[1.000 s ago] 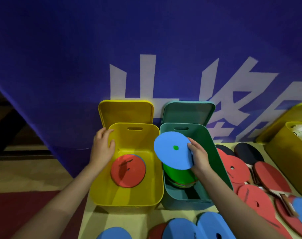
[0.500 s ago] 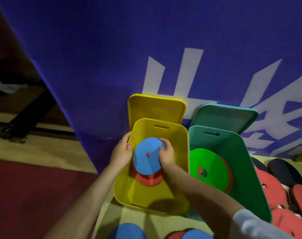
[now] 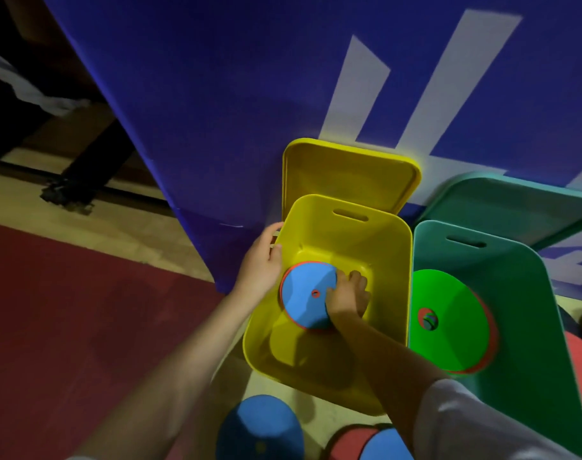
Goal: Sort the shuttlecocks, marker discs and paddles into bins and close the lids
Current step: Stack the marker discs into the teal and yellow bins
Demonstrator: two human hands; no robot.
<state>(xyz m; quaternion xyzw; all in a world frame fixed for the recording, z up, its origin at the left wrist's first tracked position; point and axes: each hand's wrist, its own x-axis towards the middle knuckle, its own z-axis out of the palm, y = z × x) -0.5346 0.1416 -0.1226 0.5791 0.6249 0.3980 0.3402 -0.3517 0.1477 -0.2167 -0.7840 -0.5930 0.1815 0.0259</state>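
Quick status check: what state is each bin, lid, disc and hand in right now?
Yellow bin: open, lid up.
Green bin: open, lid up.
Blue disc: on red disc in yellow bin.
Green disc: tilted in green bin.
Left hand: gripping yellow rim.
Right hand: on blue disc.

Two open bins, yellow (image 3: 319,376) and teal (image 3: 532,393); two hands, left (image 3: 261,265), right (image 3: 347,298); three blue discs (image 3: 307,295).

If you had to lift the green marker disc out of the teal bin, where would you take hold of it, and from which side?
I would pinch the green marker disc at its upper rim, coming from above through the open top of the teal bin. It is thin and flat and leans tilted in the bin, so its raised edge is exposed, while its lower edge sits deep against a red disc behind it.
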